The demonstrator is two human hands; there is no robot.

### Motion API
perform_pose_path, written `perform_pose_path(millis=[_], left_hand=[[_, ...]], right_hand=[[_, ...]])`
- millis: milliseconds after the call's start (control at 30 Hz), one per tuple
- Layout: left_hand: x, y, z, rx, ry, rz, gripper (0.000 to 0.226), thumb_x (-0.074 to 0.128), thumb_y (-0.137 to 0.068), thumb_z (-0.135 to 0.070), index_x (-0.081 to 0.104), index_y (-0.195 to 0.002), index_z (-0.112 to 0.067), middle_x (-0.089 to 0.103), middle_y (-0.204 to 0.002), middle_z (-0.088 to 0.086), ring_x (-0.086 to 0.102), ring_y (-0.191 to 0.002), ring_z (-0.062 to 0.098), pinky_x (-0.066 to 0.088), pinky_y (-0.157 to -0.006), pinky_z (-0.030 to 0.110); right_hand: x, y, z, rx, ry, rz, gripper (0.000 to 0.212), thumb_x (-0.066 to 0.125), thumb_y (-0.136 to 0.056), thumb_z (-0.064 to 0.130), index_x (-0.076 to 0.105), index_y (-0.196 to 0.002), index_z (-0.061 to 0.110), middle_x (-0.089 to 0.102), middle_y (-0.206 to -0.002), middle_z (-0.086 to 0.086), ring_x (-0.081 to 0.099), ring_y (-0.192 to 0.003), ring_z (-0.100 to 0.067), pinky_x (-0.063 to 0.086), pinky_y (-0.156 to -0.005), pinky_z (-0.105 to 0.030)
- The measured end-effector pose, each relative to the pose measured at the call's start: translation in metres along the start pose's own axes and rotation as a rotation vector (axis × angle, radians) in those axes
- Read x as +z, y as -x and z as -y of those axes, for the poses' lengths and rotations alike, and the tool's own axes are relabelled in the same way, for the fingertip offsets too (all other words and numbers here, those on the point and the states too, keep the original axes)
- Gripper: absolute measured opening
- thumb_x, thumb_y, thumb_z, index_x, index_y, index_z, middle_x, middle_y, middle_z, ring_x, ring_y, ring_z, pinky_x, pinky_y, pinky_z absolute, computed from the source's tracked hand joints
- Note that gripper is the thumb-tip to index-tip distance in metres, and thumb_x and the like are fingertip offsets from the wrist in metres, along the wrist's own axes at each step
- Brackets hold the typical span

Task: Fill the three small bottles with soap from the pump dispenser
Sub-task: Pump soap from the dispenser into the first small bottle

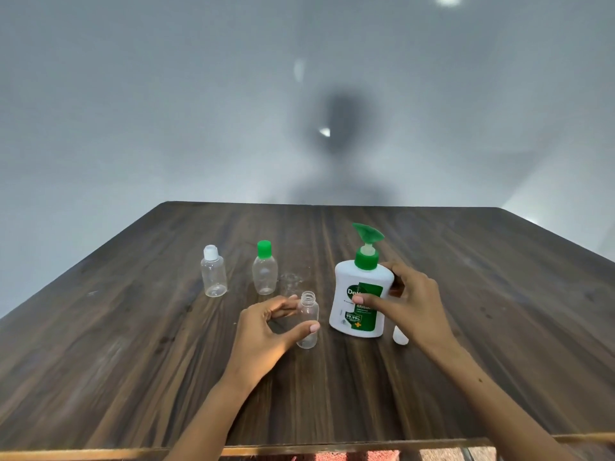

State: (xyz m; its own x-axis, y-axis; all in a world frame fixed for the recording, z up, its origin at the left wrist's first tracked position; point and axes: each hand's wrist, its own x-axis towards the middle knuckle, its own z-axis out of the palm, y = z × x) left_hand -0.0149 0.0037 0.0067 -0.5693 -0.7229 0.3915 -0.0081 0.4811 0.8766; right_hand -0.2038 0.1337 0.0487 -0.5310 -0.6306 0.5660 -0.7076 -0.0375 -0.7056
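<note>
A white pump dispenser (pixel 361 294) with a green pump head stands upright on the dark wooden table (pixel 499 327). My right hand (pixel 412 304) grips its right side, thumb across the label. Left of it stands an uncapped clear small bottle (pixel 307 319), held between the thumb and fingers of my left hand (pixel 266 334). Two more clear small bottles stand farther back on the left: one with a white cap (pixel 213 272) and one with a green cap (pixel 265 268). A small white cap (pixel 400 335) lies on the table just under my right hand, partly hidden.
A pale wall rises right behind the table's far edge (pixel 332 203). The near table edge (pixel 299 449) runs along the bottom of the view. A faint clear smear (pixel 291 281) marks the wood next to the green-capped bottle.
</note>
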Motion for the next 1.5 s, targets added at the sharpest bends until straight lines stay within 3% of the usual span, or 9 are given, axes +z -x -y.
perform_pose_path(millis=[167, 400, 533, 633, 767, 933, 1067, 1333, 1500], left_hand=[[0.000, 0.000, -0.003, -0.003, -0.004, -0.004, 0.041, 0.085, -0.056, -0.040, 0.070, -0.093, -0.033, 0.072, -0.097, -0.015, 0.065, -0.095, -0.008, 0.048, -0.084, 0.007], [0.001, 0.002, -0.003, -0.005, 0.005, 0.004, 0.041, 0.085, -0.057, -0.040, 0.072, -0.094, -0.028, 0.074, -0.093, -0.014, 0.067, -0.093, -0.005, 0.048, -0.082, 0.008], [0.000, 0.001, -0.004, 0.010, 0.016, 0.007, 0.037, 0.084, -0.057, -0.039, 0.071, -0.091, -0.033, 0.073, -0.092, -0.023, 0.067, -0.092, -0.004, 0.050, -0.083, 0.011], [-0.002, -0.004, -0.012, 0.043, 0.092, -0.023, 0.043, 0.082, -0.062, -0.037, 0.073, -0.102, -0.026, 0.074, -0.099, -0.016, 0.067, -0.099, 0.002, 0.052, -0.089, 0.019], [-0.005, -0.016, -0.038, 0.082, 0.191, -0.064, 0.032, 0.083, -0.068, -0.024, 0.072, -0.098, -0.028, 0.073, -0.096, -0.021, 0.066, -0.096, -0.004, 0.046, -0.083, 0.008], [-0.001, -0.021, -0.053, 0.112, 0.196, -0.040, 0.030, 0.084, -0.071, -0.015, 0.073, -0.097, -0.024, 0.074, -0.092, -0.017, 0.067, -0.092, -0.005, 0.044, -0.078, 0.004], [0.004, -0.020, -0.057, 0.123, 0.190, -0.031, 0.030, 0.084, -0.072, -0.018, 0.072, -0.097, -0.027, 0.073, -0.094, -0.022, 0.066, -0.095, -0.005, 0.043, -0.080, 0.003], [0.010, -0.023, -0.065, 0.109, 0.161, -0.033, 0.032, 0.083, -0.072, -0.027, 0.068, -0.098, -0.039, 0.070, -0.094, -0.029, 0.064, -0.098, -0.008, 0.043, -0.081, 0.002], [0.013, -0.024, -0.065, 0.114, 0.140, -0.053, 0.033, 0.084, -0.070, -0.031, 0.070, -0.100, -0.037, 0.071, -0.096, -0.027, 0.064, -0.099, -0.006, 0.046, -0.085, 0.007]], right_hand=[[-0.014, 0.002, 0.004, 0.037, -0.018, 0.161, 0.045, 0.089, -0.059, 0.022, 0.070, -0.099, 0.016, 0.072, -0.087, 0.010, 0.065, -0.083, -0.001, 0.052, -0.074, -0.019], [-0.027, -0.001, 0.006, 0.091, 0.036, 0.402, 0.073, 0.086, -0.063, 0.036, 0.054, -0.127, 0.023, 0.063, -0.117, 0.012, 0.057, -0.109, -0.002, 0.047, -0.098, -0.038], [-0.036, 0.001, 0.033, 0.073, 0.091, 0.210, 0.089, 0.071, -0.062, 0.063, 0.045, -0.138, 0.024, 0.052, -0.134, 0.013, 0.049, -0.120, 0.000, 0.042, -0.102, -0.032], [-0.035, 0.000, 0.059, -0.100, 0.170, -0.043, 0.064, 0.064, -0.074, 0.057, 0.056, -0.127, 0.022, 0.060, -0.122, 0.013, 0.055, -0.110, 0.000, 0.045, -0.093, -0.025], [-0.024, -0.008, 0.070, -0.285, 0.266, -0.144, 0.029, 0.072, -0.081, 0.035, 0.072, -0.105, 0.019, 0.069, -0.106, 0.010, 0.063, -0.097, -0.004, 0.051, -0.084, -0.026], [-0.029, -0.022, 0.064, -0.315, 0.160, -0.075, 0.021, 0.077, -0.076, 0.012, 0.075, -0.097, 0.014, 0.072, -0.101, 0.006, 0.064, -0.095, 0.001, 0.044, -0.087, -0.011], [-0.045, -0.031, 0.059, -0.259, 0.010, 0.160, 0.023, 0.072, -0.081, 0.008, 0.073, -0.103, 0.015, 0.070, -0.107, 0.010, 0.063, -0.104, -0.002, 0.046, -0.094, -0.020], [-0.035, -0.024, 0.057, -0.378, 0.184, 0.233, 0.040, 0.053, -0.096, 0.032, 0.054, -0.132, 0.014, 0.046, -0.139, 0.010, 0.037, -0.129, 0.006, 0.030, -0.105, -0.012], [-0.026, -0.019, 0.056, -0.393, 0.325, 0.211, 0.055, 0.027, -0.096, 0.043, 0.044, -0.140, 0.015, 0.034, -0.149, 0.007, 0.028, -0.137, 0.001, 0.027, -0.114, -0.033]])
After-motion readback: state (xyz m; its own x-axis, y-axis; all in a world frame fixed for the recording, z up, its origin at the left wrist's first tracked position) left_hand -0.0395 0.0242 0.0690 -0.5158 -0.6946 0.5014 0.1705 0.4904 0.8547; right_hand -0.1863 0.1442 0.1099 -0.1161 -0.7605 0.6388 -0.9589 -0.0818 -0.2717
